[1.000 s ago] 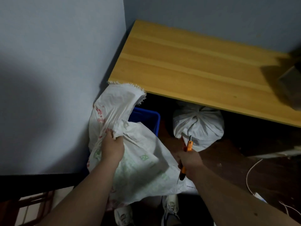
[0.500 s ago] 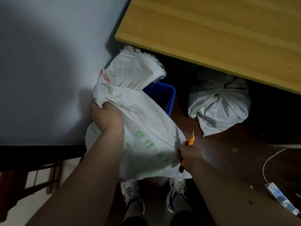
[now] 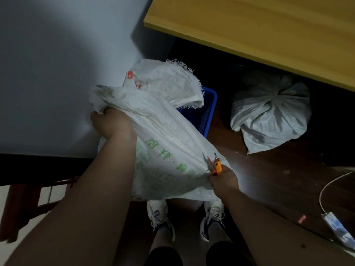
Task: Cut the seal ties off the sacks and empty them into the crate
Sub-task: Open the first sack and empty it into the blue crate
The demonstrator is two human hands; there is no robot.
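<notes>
Over the blue crate [image 3: 206, 114], which stood on the dark floor by the grey wall, a white woven sack [image 3: 163, 143] with green printing was held tipped, its frayed open mouth drooping onto the crate's rim. The left hand [image 3: 111, 122] gripped a bunched fold of the sack near its upper end, fingers curled into the cloth. The right hand [image 3: 222, 179] clutched the sack's lower corner and, in the same fist, an orange-handled cutter [image 3: 217, 166] whose tip stuck up above the knuckles. The hands were well apart, one at each end of the sack. A second sack [image 3: 269, 114], white and gathered shut at its top, sat on the floor to the right of the crate, partly under the edge of a yellow wooden table [image 3: 259, 29]. Below the held sack showed the person's two sneakers [image 3: 160, 217]. A white cable with a power strip [image 3: 336, 227] lay on the floor at far right.
</notes>
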